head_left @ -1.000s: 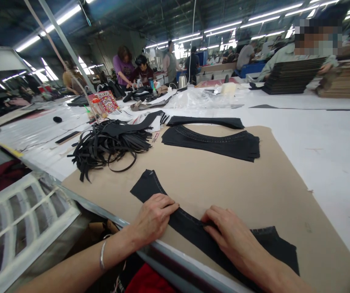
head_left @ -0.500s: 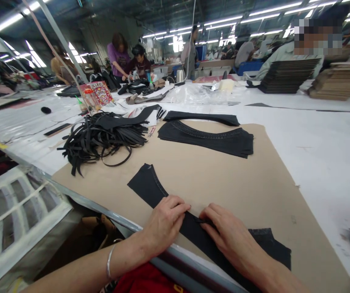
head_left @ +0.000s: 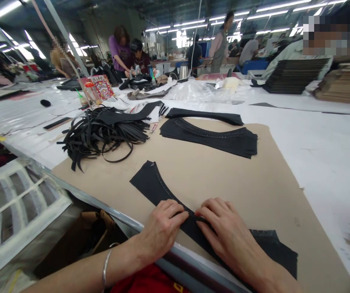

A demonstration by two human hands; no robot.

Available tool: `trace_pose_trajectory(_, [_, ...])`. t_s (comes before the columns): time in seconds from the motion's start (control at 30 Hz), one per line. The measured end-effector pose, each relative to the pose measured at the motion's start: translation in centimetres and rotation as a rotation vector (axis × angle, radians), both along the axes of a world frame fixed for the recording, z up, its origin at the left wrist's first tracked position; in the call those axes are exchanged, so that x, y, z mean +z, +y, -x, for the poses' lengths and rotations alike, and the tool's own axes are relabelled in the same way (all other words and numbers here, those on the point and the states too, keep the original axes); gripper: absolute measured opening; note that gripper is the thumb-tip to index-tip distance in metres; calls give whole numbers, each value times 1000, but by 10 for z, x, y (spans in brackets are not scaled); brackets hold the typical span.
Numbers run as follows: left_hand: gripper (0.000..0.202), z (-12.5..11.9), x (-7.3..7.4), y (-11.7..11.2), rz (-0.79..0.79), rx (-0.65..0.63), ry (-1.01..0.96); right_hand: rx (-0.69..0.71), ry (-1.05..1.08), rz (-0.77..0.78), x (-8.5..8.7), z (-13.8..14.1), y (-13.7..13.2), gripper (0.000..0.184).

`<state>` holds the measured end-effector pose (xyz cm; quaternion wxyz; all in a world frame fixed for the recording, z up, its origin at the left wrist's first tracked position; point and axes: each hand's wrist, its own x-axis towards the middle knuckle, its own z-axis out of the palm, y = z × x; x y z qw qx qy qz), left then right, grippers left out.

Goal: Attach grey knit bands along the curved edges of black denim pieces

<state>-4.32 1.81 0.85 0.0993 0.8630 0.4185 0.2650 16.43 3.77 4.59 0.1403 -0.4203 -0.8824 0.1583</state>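
Observation:
A long black curved fabric piece (head_left: 146, 184) with a stitched or marked line along its inner edge lies diagonally on brown paper near the table's front edge. My left hand (head_left: 162, 228) is closed at the middle of that edge, thumb and fingertips pinching it. Just to the right, my right hand (head_left: 228, 232) has its fingers bent over the same edge, with the thumb pressed against the cloth. The fingertips of both hands nearly meet. Part of the piece is hidden beneath my right hand and forearm. Farther back lies a stack of similar black pieces (head_left: 208, 140).
A tangled bundle of black strips (head_left: 107, 132) lies at the left, with small red-handled snips (head_left: 153, 128) beside it. Brown paper (head_left: 248, 183) covers the white table (head_left: 324, 138). Stacked boards (head_left: 344, 83) stand at the back right. Several people work beyond.
My right hand's fingers have moved slightly up and left along the edge, nearer my left hand. The view has shifted a little. In the background, a standing person has moved right.

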Motion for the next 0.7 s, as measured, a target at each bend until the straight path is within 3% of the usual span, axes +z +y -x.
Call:
trace_pose_trajectory(0.2, [27,5,-4,-4,15,6,-16,64,-237,-187,-4,20,8,11])
trace_pose_trajectory(0.4, [25,7,-5,-5,-14,-17,62,62,-267,-391,-10,26,9,15])
trace_pose_trajectory(0.7, [23,9,-3,-4,-16,-64,105,70,-377,-527,-8,40,3,13])
